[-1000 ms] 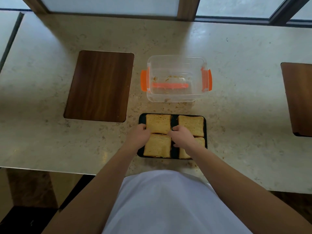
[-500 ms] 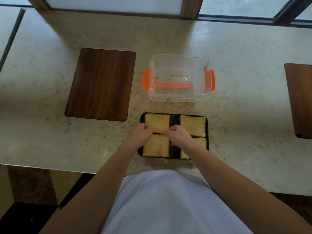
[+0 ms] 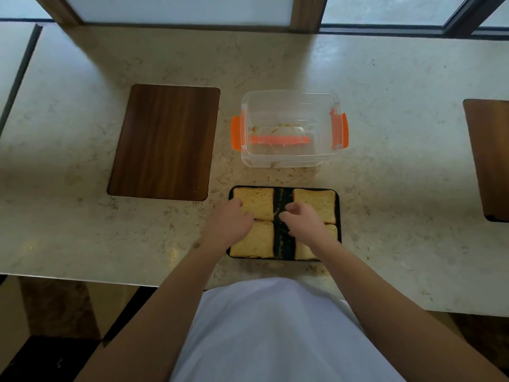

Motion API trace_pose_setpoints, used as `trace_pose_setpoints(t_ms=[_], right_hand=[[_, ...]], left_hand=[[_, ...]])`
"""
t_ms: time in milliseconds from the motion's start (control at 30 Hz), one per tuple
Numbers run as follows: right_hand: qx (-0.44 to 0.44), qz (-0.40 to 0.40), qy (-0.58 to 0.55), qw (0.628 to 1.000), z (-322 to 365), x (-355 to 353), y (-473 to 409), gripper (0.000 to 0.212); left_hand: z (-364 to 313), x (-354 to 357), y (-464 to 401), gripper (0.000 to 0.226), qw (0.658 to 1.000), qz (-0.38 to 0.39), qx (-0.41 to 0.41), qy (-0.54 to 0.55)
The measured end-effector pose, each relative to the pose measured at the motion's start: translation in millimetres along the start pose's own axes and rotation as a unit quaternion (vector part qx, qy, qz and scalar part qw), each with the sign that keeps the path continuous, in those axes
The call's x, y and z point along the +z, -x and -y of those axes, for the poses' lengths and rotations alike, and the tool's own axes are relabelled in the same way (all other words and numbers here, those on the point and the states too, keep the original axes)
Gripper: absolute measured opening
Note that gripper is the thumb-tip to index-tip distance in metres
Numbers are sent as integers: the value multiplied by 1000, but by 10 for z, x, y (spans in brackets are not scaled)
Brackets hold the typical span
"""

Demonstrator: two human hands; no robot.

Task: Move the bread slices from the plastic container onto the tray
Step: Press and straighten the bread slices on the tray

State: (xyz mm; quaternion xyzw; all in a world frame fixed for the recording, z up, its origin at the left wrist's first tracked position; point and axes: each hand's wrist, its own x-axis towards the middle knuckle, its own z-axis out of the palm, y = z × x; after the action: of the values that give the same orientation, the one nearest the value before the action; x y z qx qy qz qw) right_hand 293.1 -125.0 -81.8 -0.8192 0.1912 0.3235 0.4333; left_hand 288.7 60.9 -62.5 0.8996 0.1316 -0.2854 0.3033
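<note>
Now Four Slices Sit on the Tray

Four bread slices lie in a two-by-two grid on the black tray point(image 3: 283, 197), which rests on the stone counter point(image 3: 385, 188) just in front of the clear plastic container point(image 3: 290, 128). Only crumbs and smears show inside that one container, with its orange latches. The left hand point(image 3: 230, 226) is loosely curled over the seam between the far-left slice point(image 3: 257, 202) and the near-left slice point(image 3: 254, 239). The right hand point(image 3: 305, 223) has its fingers spread loosely, covering part of the far-right slice point(image 3: 321, 201) and much of the near-right slice point(image 3: 307, 250). Neither hand seems to grip anything, though the fingertips are hard to read. Two wooden boards flank the scene: one point(image 3: 165, 142) left, one point(image 3: 490, 158) at the right edge.
</note>
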Motion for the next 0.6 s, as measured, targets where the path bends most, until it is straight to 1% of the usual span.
trace_pose_setpoints(t_ms=[33, 67, 133, 200, 267, 367, 467, 600], right_hand=[[-10, -27, 3, 1000, -60, -98, 3, 48], [-17, -56, 7, 998, -125, -206, 4, 47], [-23, -105, 16, 994, -245, -424, -8, 47], [-13, -129, 23, 991, -337, -582, -32, 51], [1, -132, 30, 991, -398, -662, -54, 55], [19, -126, 57, 990, -444, -698, -80, 56], [28, -123, 39, 991, -485, -677, -84, 54], [31, -111, 27, 993, -522, -626, -104, 59]], left_hand=[[-77, 10, 5, 45, 1000, 0, 12, -4], [-167, 31, 1, 50, 1000, 8, 22, 10], [-369, 118, -24, 52, 997, 41, 43, 54], [-561, 248, -68, 53, 993, 80, 53, 73], [-722, 394, -120, 56, 990, 101, 36, 92], [-891, 572, -175, 59, 988, 113, 6, 108], [-961, 693, -208, 61, 983, 130, -22, 125], [-980, 776, -231, 60, 982, 120, -42, 140]])
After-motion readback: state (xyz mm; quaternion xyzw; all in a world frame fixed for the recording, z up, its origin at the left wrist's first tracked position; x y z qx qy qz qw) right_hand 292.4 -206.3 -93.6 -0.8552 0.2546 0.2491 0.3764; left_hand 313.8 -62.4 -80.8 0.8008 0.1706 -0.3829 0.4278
